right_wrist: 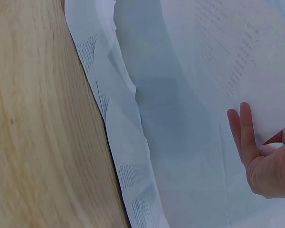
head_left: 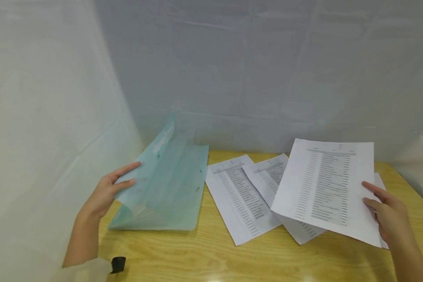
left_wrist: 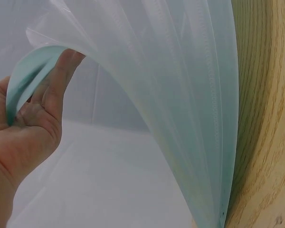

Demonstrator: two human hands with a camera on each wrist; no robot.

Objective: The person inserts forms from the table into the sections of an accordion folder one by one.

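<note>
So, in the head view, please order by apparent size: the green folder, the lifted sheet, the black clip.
1. Lifted sheet, but it is raised toward the camera, so its lead over the folder is unsure.
2. Green folder.
3. Black clip, clearly smallest.

Office-type desk [head_left: 232, 258]: printed sheets [head_left: 239, 196], plastic folder [head_left: 169, 188], white backdrop [head_left: 250, 70].

Print on the sheets [head_left: 324, 184] is too blurred to read.
</note>
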